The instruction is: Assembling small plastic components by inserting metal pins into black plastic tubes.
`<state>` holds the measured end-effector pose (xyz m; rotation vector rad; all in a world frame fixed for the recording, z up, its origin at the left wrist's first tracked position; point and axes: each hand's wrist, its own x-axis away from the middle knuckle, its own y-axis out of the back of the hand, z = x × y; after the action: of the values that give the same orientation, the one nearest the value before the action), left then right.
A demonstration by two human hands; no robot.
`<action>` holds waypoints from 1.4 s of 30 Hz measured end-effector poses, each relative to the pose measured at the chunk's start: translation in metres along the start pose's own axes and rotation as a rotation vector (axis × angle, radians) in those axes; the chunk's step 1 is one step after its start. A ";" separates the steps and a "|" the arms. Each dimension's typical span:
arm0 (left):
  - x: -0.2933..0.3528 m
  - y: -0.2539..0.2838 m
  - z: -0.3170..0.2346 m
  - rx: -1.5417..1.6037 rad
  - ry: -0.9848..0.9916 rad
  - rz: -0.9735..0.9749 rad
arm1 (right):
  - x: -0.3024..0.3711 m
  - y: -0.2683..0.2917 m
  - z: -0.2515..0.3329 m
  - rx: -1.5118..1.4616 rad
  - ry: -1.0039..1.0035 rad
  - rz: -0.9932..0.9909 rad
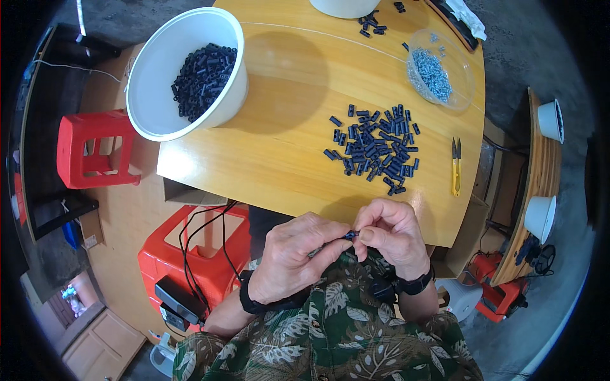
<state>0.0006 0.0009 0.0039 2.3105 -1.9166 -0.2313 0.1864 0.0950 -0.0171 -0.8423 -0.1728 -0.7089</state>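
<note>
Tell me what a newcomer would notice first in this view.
Probably the big white bucket at the left of the table, part-filled with small black pieces, and the loose heap of similar pieces to its right. Below the heap, the left hand and right hand come together at one small dark piece.

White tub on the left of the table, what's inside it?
Inside the tub is a heap of small black parts. Only the top ones show; those underneath, and the bottom beneath them, are covered.
</note>
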 end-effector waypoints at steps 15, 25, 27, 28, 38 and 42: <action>0.006 -0.002 0.012 -0.149 -0.071 0.024 | -0.003 0.000 -0.004 0.155 0.080 -0.055; 0.001 -0.001 0.010 -0.236 -0.290 0.012 | -0.008 -0.004 -0.006 -0.022 -0.184 0.105; 0.001 0.000 0.011 -0.272 -0.315 0.048 | -0.008 -0.002 -0.009 -0.060 -0.212 0.105; 0.002 0.000 0.011 -0.269 -0.324 0.049 | -0.008 -0.002 -0.009 -0.056 -0.205 0.102; 0.001 0.003 0.010 -0.255 -0.326 0.108 | -0.013 -0.006 -0.021 -0.312 -0.187 0.246; -0.002 -0.001 0.010 -0.234 -0.364 0.069 | -0.011 -0.007 -0.023 -0.307 -0.131 0.227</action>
<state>-0.0004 0.0034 -0.0057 2.1573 -1.9889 -0.8717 0.1703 0.0805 -0.0329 -1.1833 -0.0837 -0.4719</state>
